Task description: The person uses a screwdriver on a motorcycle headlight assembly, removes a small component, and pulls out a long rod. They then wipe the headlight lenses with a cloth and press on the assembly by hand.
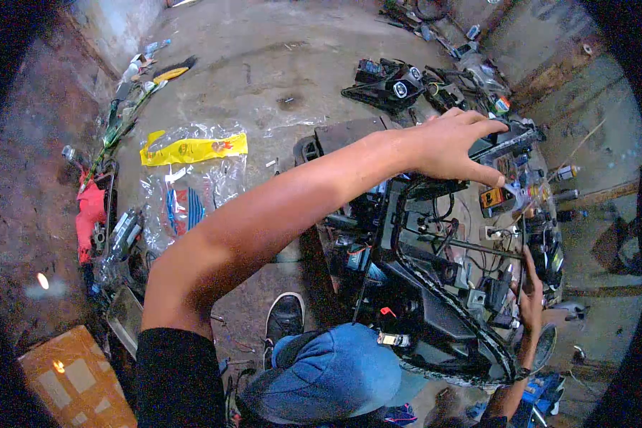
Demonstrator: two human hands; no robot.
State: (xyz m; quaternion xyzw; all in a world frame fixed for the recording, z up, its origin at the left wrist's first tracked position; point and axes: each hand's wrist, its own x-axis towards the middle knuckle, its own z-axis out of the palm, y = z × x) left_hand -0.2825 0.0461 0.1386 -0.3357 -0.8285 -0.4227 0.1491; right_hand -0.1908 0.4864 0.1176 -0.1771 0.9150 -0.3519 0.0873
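My left arm crosses the view, and my left hand (458, 148) is over the top of a large black plastic housing (435, 307), thumb and fingers spread with nothing between them. A small orange-and-black box (493, 200) lies just below its thumb. At the housing's right side, my right hand (531, 303) has its fingers around a thin black rod (522, 235) that stands nearly upright. Cables and small parts show through the opening in the housing. My blue-clad knee (342, 374) is beneath the housing's lower left edge.
A black part with round lamps (381, 85) lies on the floor at the upper right. Clear plastic with a yellow strip (192, 148) lies left of centre. Tools and a red cloth (90, 217) line the left side. A cardboard box (78, 378) is at the lower left.
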